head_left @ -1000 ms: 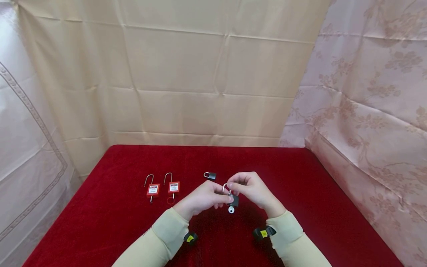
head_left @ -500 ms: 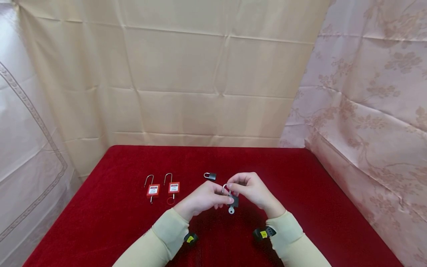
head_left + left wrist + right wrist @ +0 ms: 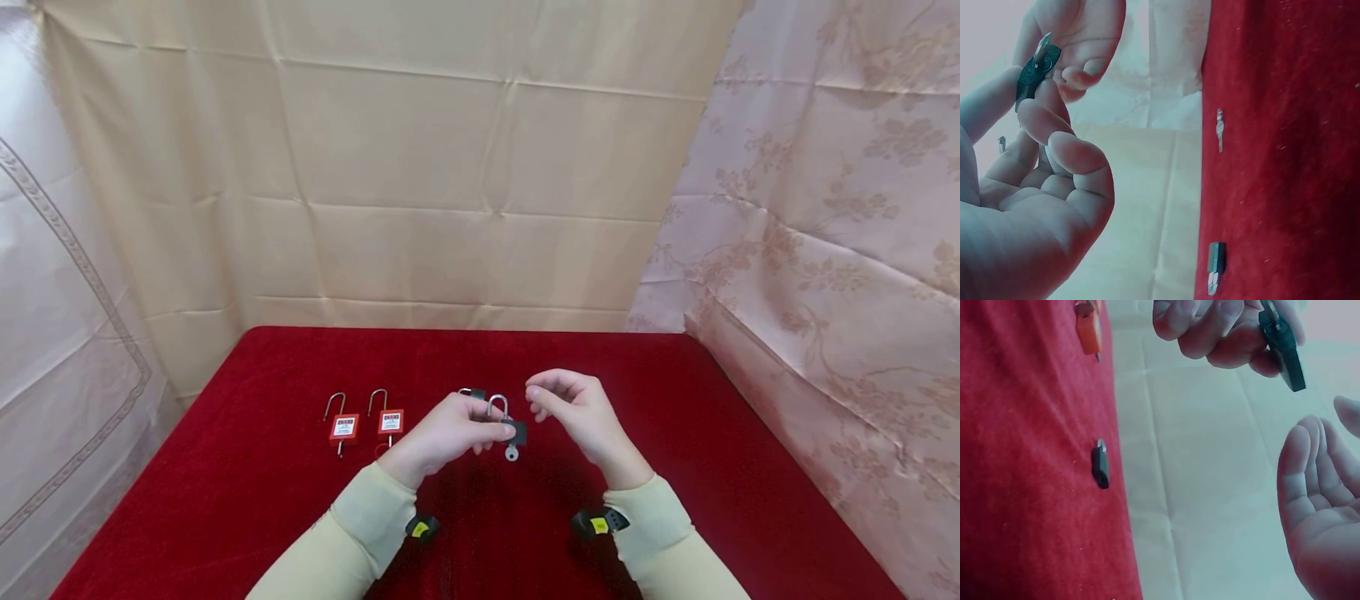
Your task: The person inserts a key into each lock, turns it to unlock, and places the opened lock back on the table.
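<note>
My left hand [image 3: 457, 433] pinches a black padlock [image 3: 519, 432] by its body, between thumb and fingers. Its silver shackle [image 3: 497, 400] sits off to the left of the body, with one leg appearing free. A key [image 3: 512, 453] hangs from the bottom of the body. To the right, my right hand [image 3: 581, 417] is apart from the padlock, fingers loosely bent and holding nothing. Behind the left hand another black padlock [image 3: 477, 393] lies on the cloth, partly hidden; the right wrist view shows this padlock [image 3: 1100, 465] lying on the red cloth.
Two red padlocks [image 3: 344, 427] with white labels and extended shackles lie left of my hands. A small silvery item [image 3: 1220, 130] rests on the red cloth [image 3: 675, 467] in the left wrist view. Beige curtain [image 3: 465, 167] hangs behind the table.
My right hand has let go of the shackle and moved up and to the right. The left hand, still holding the padlock, has shifted slightly up and left.
</note>
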